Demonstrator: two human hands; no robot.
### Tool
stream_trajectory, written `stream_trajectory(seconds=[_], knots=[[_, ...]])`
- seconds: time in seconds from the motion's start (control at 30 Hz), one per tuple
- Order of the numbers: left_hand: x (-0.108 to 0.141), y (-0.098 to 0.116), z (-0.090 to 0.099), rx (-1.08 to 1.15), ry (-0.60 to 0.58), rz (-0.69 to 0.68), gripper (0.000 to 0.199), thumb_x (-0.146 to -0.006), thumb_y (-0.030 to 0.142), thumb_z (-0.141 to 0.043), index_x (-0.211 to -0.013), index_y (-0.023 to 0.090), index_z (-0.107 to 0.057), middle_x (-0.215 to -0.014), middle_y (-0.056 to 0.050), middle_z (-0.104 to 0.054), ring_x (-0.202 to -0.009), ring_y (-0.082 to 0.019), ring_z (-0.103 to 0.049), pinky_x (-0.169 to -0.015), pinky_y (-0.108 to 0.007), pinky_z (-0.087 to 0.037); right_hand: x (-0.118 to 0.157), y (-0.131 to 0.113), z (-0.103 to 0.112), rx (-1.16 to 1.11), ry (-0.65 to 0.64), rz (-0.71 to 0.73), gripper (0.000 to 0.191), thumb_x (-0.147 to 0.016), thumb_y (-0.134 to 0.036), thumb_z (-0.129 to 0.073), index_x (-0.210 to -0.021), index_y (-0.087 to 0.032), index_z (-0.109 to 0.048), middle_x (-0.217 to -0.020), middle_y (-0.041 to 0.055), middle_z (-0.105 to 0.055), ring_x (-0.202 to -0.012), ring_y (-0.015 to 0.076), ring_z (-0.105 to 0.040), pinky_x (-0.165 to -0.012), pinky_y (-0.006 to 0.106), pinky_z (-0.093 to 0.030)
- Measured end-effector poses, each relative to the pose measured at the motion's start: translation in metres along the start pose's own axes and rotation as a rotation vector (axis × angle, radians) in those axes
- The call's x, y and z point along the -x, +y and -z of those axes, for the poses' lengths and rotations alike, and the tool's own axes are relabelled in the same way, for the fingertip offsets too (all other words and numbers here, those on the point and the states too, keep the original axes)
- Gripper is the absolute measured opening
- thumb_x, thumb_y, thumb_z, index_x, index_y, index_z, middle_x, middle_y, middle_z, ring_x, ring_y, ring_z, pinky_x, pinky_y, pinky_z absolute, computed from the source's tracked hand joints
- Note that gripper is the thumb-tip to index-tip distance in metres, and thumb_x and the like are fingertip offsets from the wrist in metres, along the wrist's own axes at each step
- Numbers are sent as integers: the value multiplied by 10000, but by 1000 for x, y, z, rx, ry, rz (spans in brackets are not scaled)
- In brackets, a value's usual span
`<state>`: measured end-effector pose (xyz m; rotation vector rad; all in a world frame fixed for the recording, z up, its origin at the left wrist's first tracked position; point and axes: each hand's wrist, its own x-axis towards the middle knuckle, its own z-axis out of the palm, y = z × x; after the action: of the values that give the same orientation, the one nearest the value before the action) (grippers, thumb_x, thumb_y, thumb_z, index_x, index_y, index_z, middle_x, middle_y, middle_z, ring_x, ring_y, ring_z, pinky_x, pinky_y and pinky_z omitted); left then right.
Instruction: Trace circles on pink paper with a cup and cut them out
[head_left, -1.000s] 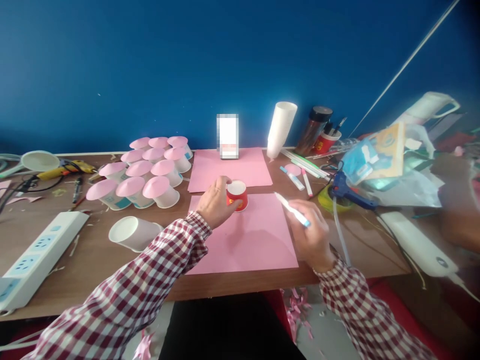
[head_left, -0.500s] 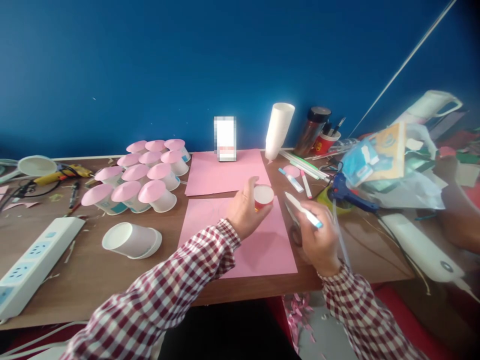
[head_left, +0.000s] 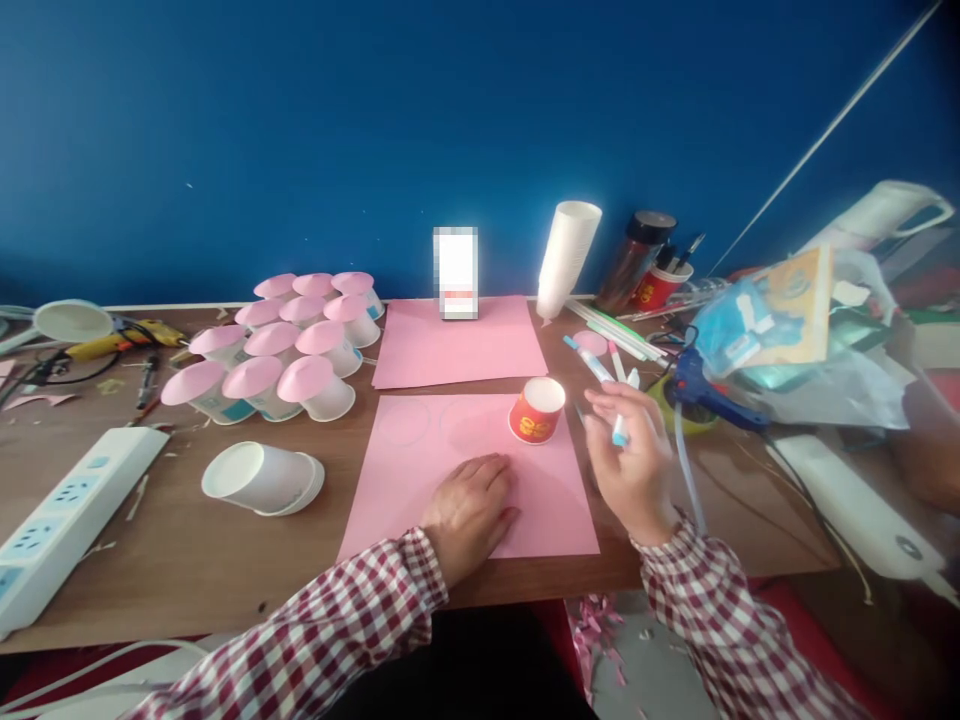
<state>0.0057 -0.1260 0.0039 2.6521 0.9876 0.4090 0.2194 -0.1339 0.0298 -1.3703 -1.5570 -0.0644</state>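
Observation:
My left hand (head_left: 469, 515) lies flat on the pink sheet (head_left: 390, 500), fingers stretched out and nothing in them. Faint circle outlines (head_left: 403, 424) show near the sheet's far left corner. A red paper cup (head_left: 537, 412) with a white top rests on the sheet's far right part, touched by neither hand. My right hand (head_left: 634, 465) hovers just past the sheet's right edge, its fingers closed around a white marker (head_left: 620, 432) with a light blue end. Just beyond these fingers, another blue-capped marker (head_left: 592, 358) and a pink-capped marker (head_left: 616, 362) lie on the table.
Several cups with pink cone tops (head_left: 307, 378) stand at left, behind stacked cups on their side (head_left: 262, 480). Another pink sheet (head_left: 465, 350) lies behind. A tall cup stack (head_left: 568, 260), blue glue gun (head_left: 712, 395), plastic bag (head_left: 840, 370) and power strip (head_left: 75, 500) surround the workspace.
My left hand has let go of the red cup, now standing on the sheet, and moved down onto the paper. My right hand has turned the marker, its blue end now pointing toward me.

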Motion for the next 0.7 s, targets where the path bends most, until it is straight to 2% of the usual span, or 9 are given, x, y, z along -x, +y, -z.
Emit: stream_trajectory(seconds=[0.13,0.23,0.37,0.47,0.6,0.7], knots=[[5,3,0,-28,-67,27,339,-855,274,-502,-1149,108,-519,-1271,-135,-528,-1210,-267,-460,-1023,-410,-408,-12,-8,-19,14,-109,42,369,-760,-282,-681,-1076,-192,-513,-1136,127,-537,-1106,265,-522,-930,461,-483],[-3,9,7,-29,-111,55,291,-865,252,-484,-1101,93,-546,-1221,-138,-545,-1166,-248,-490,-1003,-372,-426,-19,-12,-29,62,-148,63,341,-753,-264,-681,-1037,-188,-508,-1094,114,-535,-1078,248,-526,-941,442,-465],[-22,16,15,-123,-225,174,187,-885,168,-415,-911,121,-594,-965,-99,-604,-899,-226,-597,-757,-361,-538,-32,-15,-30,99,-82,94,295,-772,-232,-650,-1024,-188,-504,-1079,109,-534,-1080,242,-518,-940,433,-455],[-37,17,15,-221,-275,209,224,-847,50,-380,-913,115,-584,-907,-95,-596,-815,-236,-608,-600,-350,-536,-42,-15,-28,106,-17,122,332,-768,-253,-661,-1050,-185,-500,-1102,116,-535,-1105,254,-506,-964,455,-431],[-51,15,4,-308,-207,175,298,-860,29,-314,-999,90,-571,-885,-120,-590,-755,-221,-615,-533,-319,-511,-47,-15,-27,115,-4,130,350,-766,-266,-668,-1062,-186,-499,-1122,121,-537,-1115,263,-502,-968,478,-421],[-60,16,-2,-332,-230,130,298,-842,8,-324,-880,69,-613,-859,-144,-593,-752,-228,-620,-539,-323,-502,-45,-13,-26,117,-6,133,340,-769,-269,-666,-1057,-191,-502,-1124,121,-542,-1110,268,-509,-971,507,-407]])
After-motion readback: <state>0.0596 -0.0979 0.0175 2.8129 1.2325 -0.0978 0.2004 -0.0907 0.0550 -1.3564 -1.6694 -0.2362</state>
